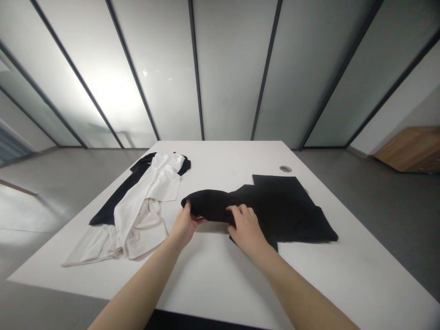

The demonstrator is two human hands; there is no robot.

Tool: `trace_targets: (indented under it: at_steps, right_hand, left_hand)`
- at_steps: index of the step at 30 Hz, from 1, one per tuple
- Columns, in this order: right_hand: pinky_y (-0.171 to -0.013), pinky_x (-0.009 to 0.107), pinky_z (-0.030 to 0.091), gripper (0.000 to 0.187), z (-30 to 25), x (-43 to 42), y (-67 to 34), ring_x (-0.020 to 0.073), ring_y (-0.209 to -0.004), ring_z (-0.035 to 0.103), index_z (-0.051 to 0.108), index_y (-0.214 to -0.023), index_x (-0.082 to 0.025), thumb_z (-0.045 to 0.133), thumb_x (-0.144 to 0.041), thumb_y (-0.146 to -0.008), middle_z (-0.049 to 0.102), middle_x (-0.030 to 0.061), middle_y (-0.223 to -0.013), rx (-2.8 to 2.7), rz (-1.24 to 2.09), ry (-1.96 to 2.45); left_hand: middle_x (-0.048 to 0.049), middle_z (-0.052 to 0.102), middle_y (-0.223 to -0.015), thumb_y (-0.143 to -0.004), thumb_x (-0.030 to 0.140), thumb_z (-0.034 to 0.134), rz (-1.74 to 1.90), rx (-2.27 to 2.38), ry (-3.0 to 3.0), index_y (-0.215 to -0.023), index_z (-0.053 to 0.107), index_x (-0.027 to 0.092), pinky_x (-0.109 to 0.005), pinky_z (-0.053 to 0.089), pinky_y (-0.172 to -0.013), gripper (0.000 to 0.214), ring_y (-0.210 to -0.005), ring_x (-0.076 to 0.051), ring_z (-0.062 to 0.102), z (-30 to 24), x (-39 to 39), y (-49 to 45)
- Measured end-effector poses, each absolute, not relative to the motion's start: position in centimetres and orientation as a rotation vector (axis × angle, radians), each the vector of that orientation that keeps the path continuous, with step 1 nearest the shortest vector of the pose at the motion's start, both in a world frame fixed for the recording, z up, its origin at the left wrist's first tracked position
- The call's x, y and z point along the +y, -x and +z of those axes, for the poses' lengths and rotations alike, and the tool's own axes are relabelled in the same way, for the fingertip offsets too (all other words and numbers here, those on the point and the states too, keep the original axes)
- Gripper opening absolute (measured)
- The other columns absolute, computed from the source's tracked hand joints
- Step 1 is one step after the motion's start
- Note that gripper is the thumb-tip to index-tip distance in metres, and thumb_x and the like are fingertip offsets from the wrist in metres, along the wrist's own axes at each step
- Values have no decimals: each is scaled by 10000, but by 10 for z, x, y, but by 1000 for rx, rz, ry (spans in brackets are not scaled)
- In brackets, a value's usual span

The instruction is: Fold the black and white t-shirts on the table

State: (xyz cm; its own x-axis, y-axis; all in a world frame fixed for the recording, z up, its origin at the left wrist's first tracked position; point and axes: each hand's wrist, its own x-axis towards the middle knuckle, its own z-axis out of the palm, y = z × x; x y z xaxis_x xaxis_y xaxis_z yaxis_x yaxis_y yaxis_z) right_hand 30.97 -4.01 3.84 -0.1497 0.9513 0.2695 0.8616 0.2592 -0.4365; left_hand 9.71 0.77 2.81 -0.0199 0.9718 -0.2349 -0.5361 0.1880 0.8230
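Note:
A black garment (282,206) lies spread on the white table (213,275), with one part bunched and stretched out to the left. My left hand (184,226) grips the left end of that bunched part, thumb on top and fingers underneath. My right hand (245,229) rests on the black cloth just to the right, fingers curled and pressing or pinching the fabric.
A pile of white garments (144,215) over a black one (117,197) lies at the table's left side. A round cable grommet (285,168) sits near the far edge. Frosted glass panels stand behind; a wooden cabinet (409,149) is at the far right.

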Motion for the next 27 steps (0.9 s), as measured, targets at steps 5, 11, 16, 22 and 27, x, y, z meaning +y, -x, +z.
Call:
trace_targets:
  at_steps: [5, 11, 16, 22, 27]
  right_hand:
    - [-899, 451, 458, 324, 46, -22, -342, 326, -1042, 557, 683, -1203, -246, 625, -161, -896, 631, 121, -1118, -1929, 44, 1840]
    - [-877, 459, 463, 248, 56, -16, -371, 330, -1021, 593, 724, -1129, -251, 667, -227, -889, 654, 128, -1143, -1826, 48, 1972]
    - [-875, 460, 474, 314, 52, -16, -372, 329, -1013, 593, 750, -1115, -272, 732, -207, -809, 653, 122, -1148, -1904, 107, 1948]
    - [-940, 499, 464, 356, 58, -18, -367, 360, -1091, 572, 762, -1127, -281, 614, -104, -856, 676, 119, -1182, -1830, 102, 1840]
    - [-1087, 505, 450, 327, 68, -15, -359, 339, -1209, 596, 734, -1070, -237, 578, -110, -813, 697, 99, -1272, -1642, 311, 1494]
  left_hand:
    - [-135, 797, -1021, -1044, 383, 533, 1314, 893, -605, -1170, 653, 162, -515, 660, -790, 281, -762, -280, 793, 34, 13, -91]
    - [-140, 779, -1099, -1029, 295, 505, 1364, 880, -569, -1228, 659, 176, -604, 615, -925, 279, -971, -328, 792, 35, 17, -92]
    - [-131, 758, -1205, -1033, 344, 486, 1461, 901, -539, -1236, 654, 227, -604, 627, -903, 288, -985, -299, 773, 42, 22, -86]
    - [-101, 737, -1287, -1033, 447, 368, 1627, 936, -631, -1214, 683, 290, -600, 616, -957, 396, -1179, -326, 719, 66, 26, -64]
    - [-88, 717, -1356, -1018, 612, 310, 1728, 991, -887, -1286, 688, 340, -645, 591, -998, 537, -1278, -374, 665, 106, 5, -55]
